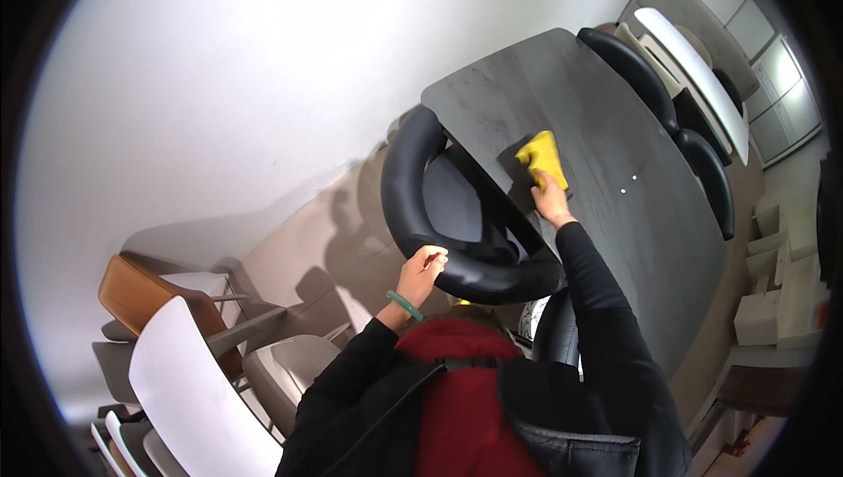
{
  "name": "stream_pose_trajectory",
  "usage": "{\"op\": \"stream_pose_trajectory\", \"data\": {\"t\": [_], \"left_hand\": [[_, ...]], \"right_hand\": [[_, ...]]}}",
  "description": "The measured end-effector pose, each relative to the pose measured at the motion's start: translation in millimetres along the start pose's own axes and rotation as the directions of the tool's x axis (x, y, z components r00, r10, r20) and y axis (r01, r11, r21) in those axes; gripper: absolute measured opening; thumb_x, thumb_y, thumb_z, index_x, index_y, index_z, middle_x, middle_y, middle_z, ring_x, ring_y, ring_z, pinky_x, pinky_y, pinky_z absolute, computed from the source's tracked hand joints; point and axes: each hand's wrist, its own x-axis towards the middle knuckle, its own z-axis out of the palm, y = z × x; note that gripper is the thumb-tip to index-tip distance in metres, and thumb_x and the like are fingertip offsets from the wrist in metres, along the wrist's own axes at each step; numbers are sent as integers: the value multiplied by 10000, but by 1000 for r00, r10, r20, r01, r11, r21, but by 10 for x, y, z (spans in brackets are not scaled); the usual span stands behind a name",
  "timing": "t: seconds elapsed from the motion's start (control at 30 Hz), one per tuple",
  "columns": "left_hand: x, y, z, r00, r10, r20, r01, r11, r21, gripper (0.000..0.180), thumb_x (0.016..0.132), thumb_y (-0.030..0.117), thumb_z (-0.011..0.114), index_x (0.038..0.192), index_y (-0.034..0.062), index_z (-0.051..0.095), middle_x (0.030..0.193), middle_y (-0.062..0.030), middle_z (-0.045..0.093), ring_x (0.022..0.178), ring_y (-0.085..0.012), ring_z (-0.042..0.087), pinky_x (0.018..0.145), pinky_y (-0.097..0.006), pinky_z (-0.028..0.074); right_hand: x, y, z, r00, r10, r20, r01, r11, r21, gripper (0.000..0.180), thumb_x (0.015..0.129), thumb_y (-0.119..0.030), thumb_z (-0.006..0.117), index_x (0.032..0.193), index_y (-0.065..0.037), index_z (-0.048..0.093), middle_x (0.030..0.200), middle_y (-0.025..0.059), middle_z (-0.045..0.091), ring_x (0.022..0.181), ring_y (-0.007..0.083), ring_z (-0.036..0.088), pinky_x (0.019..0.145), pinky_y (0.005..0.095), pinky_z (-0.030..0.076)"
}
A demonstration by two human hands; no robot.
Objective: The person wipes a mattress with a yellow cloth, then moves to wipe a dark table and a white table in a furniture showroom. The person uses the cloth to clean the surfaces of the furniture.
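Observation:
My right hand (553,202) grips a yellow cloth (544,159) by its near end, over the dark grey table (615,134) with faint streaks in its top. The far part of the cloth hangs loose beyond my fingers, with a shadow beside it on the tabletop. My left hand (423,271) is held over the rounded back of a black padded chair (406,174), its fingers curled in. Whether anything is inside those fingers does not show. A green bangle (404,305) circles the left wrist.
Two small white spots (629,184) lie on the tabletop. More black chairs (645,77) line its far side. White wall (219,82) borders the left. A white table (198,398) and brown chair (162,292) stand at lower left, pale boxes (764,314) at the right.

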Motion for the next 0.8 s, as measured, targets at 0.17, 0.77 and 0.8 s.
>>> {"op": "stream_pose_trajectory", "data": {"t": [0.17,0.77,0.8], "left_hand": [[186,-40,-90,977,172,-130,-130,952,278,153,935,76,576,1068,14,619,962,-16,631,868,-89,587,797,-237,483],[818,-499,-689,849,-476,-227,374,847,-377,875,850,624,582,1493,136,244,1513,-140,294,1343,-324,341,1050,-537,287],[833,-559,-709,852,-503,-146,392,797,-459,871,858,649,546,1491,129,251,1506,-128,318,1342,-318,344,1052,-538,283]], "right_hand": [[-115,59,421,998,-60,34,60,998,-27,407,827,-44,602,1233,-61,574,1299,220,531,1222,389,487,1041,416,398],[-2001,-561,256,978,-70,197,95,988,-119,466,836,-193,655,1273,-75,545,1365,171,468,1296,343,416,1124,580,168],[-1963,-593,299,972,-80,222,107,988,-113,510,843,-217,659,1307,-65,510,1369,175,463,1293,346,418,1123,583,168]]}}
